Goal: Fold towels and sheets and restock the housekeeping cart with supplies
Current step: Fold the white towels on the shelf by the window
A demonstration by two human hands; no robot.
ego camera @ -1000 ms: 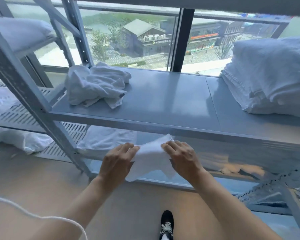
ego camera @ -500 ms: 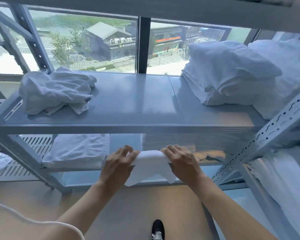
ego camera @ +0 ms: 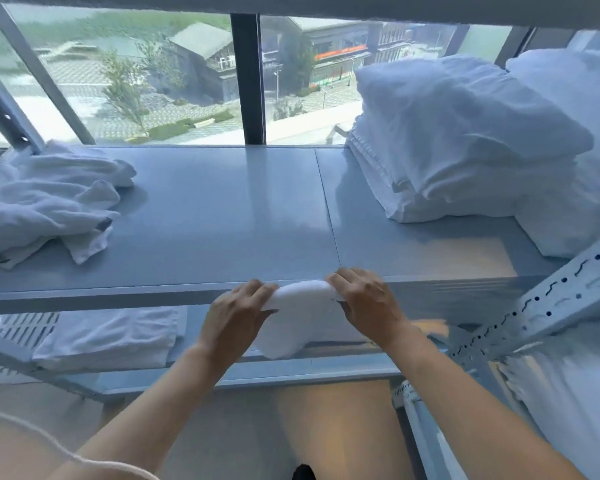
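Closest to me a white cord (ego camera: 84, 459) curves across the lower left corner, and the dark toe of a shoe (ego camera: 303, 472) shows at the bottom edge on the tan floor (ego camera: 326, 410). My two bare forearms reach forward from there. My left hand (ego camera: 234, 315) and my right hand (ego camera: 364, 299) both grip a small white towel (ego camera: 300, 317), fingers curled over its top fold from either side, so the cloth bunches between them and its lower part hangs down in front of the lower shelf (ego camera: 291, 370). The towel sits right at the front edge of the grey middle shelf (ego camera: 222, 220), level with its lip. On the lower shelf, to the left, I see a flat folded white sheet (ego camera: 111, 337). Further back on the middle shelf, a crumpled heap of white towels (ego camera: 45, 202) lies at the left end, well apart from a tall stack of folded white linen (ego camera: 458, 140) at the right end. A perforated metal upright (ego camera: 561, 299) slants across the right side. Beyond the shelving a window (ego camera: 153, 81) looks out on rooftops and trees.
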